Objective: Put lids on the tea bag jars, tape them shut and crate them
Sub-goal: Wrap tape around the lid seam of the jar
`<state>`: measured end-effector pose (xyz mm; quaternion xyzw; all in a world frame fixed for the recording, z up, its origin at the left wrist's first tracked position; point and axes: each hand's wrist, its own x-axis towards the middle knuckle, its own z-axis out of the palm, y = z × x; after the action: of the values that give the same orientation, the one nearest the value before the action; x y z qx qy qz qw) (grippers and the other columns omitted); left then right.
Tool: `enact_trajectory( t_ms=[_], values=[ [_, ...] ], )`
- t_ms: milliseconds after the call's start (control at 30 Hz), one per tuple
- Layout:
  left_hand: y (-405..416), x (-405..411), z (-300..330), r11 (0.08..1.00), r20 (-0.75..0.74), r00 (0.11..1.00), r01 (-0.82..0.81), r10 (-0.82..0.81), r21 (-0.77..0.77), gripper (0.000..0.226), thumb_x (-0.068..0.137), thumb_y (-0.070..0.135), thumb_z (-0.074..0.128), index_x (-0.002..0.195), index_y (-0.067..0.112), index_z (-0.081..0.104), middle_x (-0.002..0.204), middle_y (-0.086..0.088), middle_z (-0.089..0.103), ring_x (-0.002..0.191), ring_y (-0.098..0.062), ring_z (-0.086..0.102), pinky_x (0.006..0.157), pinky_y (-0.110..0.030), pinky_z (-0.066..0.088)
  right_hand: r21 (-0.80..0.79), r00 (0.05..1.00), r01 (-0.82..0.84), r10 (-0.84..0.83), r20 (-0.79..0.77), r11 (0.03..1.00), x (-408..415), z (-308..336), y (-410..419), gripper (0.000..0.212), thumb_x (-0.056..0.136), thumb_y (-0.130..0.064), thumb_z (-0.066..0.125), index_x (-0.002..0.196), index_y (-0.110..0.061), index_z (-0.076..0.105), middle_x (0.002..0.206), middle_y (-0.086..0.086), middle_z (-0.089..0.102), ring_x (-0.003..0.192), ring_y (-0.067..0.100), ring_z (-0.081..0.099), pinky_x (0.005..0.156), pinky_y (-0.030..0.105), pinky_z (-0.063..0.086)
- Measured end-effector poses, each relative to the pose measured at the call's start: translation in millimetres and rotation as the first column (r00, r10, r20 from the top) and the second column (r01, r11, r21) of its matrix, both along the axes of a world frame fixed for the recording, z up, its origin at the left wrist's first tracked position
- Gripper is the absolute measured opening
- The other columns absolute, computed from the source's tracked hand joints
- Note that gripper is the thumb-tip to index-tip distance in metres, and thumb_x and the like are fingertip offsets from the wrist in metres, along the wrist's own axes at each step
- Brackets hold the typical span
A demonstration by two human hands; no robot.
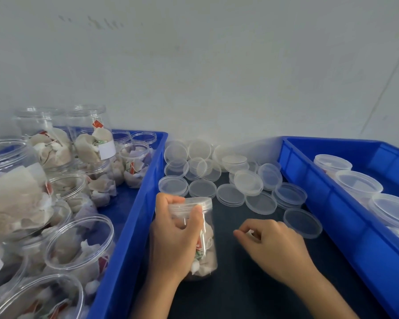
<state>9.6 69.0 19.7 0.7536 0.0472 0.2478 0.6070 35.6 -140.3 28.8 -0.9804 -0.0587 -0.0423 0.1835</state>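
Clear plastic tea bag jar (pixel 199 236), lidded, stands on the dark table (pixel 251 284), left hand (pixel 173 236) fingers curled around it. Right hand (pixel 272 245) fingers pinch something small beside it. Taping and crating evidently remain.

Two bright blue crates (pixel 134 217) are flanking a dark navy worktop (pixel 247 284). Clear, colourless lids (pixel 230 194) are lying mid-frame. At left, transparent jars (pixel 78 245) are showing off-white tea bags with red tags. The wall (pixel 194 65) is showing pale grey-white.
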Motion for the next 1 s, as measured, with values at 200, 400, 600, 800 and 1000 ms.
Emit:
enact_trajectory(
  t_ms=[200,400,600,800,1000],
  values=[
    [0.4,-2.5,2.3,1.0,-0.003,1.0,0.027,-0.027,-0.015,0.03,0.077,0.06,0.059,0.099,0.044,0.046,0.071,0.006,0.072,0.059,-0.015,0.07,0.061,-0.054,0.06,-0.174,0.994,0.022,-0.003,0.108,0.985,-0.8,-13.2,8.6,0.037,0.1,-0.067,0.04,0.13,-0.053,0.056,0.086,-0.015,0.069,0.084,0.013,0.068,0.066,0.033,0.05],
    [1.7,-1.3,2.1,0.998,-0.016,0.999,0.029,-0.03,-0.047,0.044,0.066,0.074,0.065,0.096,0.049,0.047,0.072,0.007,0.073,0.06,-0.012,0.071,0.059,-0.043,0.06,-0.244,0.987,0.007,0.032,0.156,0.97,-2.0,-30.3,10.3,0.062,0.103,-0.067,0.03,0.162,-0.05,0.024,0.1,-0.014,0.073,0.094,0.01,0.068,0.066,0.032,0.04],
    [1.1,5.8,-4.5,0.992,-0.008,0.998,0.065,-0.066,-0.109,0.03,0.084,0.057,0.079,0.094,0.049,0.052,0.088,0.013,0.074,0.07,-0.006,0.072,0.058,-0.022,0.057,-0.331,0.984,-0.033,0.089,0.157,0.943,-2.9,-31.9,14.1,0.066,0.107,-0.059,0.026,0.167,-0.041,0.007,0.08,-0.011,0.062,0.064,0.01,0.05,0.051,0.031,0.029],
    [-1.7,10.4,-8.2,0.959,-0.048,0.988,0.132,-0.148,-0.25,0.056,0.07,0.07,0.072,0.109,0.033,0.056,0.097,0.005,0.075,0.088,-0.011,0.076,0.066,-0.022,0.061,-0.311,0.969,-0.071,0.14,0.204,0.948,-1.8,-27.0,15.2,0.053,0.107,-0.055,0.033,0.158,-0.041,0.033,0.121,-0.018,0.069,0.112,0.008,0.064,0.074,0.033,0.049],
    [-6.1,6.9,-6.1,0.939,0.011,0.967,0.249,-0.254,-0.238,0.053,0.084,0.064,0.074,0.117,0.028,0.054,0.1,0.018,0.072,0.091,-0.004,0.074,0.066,-0.014,0.056,0.109,0.97,-0.138,0.112,0.217,0.984,-4.1,5.0,6.0,0.042,0.102,-0.061,0.044,0.138,-0.045,0.06,0.121,-0.026,0.062,0.107,-0.002,0.062,0.089,0.028,0.055]
  ],
)
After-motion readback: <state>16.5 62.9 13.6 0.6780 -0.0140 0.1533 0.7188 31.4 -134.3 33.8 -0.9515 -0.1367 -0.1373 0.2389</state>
